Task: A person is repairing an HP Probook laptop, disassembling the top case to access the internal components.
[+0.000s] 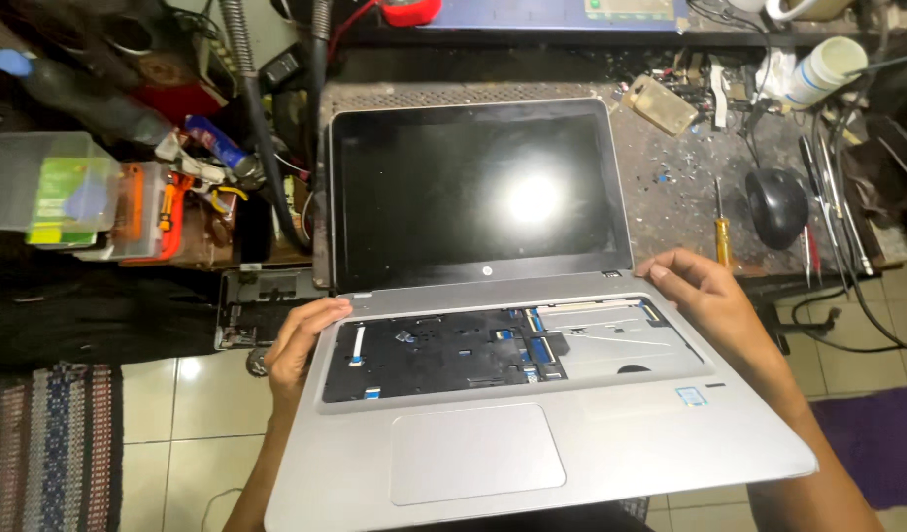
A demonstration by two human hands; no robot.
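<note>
**Laptop with keyboard removed, held over the workbench edge**

Laptop (532, 394), silver, lid open & screen dark w/ a lamp glare, is being held in both hands above the tiled floor (197, 414), its back edge near the cluttered workbench (670, 187). Keyboard bay is lying open, showing black shielding, blue ribbon connectors & bare metal at the right. Left hand (301, 345) is gripping the left rim, fingers curled over the top edge by the hinge. Right hand (705, 296) is clasping the right rear corner, fingers narrow & pressed on the deck, thumb side underneath, not visible.

Judging by the exposed bay, the safest hold is by the rims only, as now: fingertips staying off the ribbons & the base kept level so the open lid isn't tipping it backward.

Around it: a yellow-handled screwdriver (721, 236) & black mouse (776, 205) on the bench at right, a white cup (818, 71) behind, clear plastic boxes (49, 187) of small parts at left, a striped rug (54, 443) on the floor.
</note>
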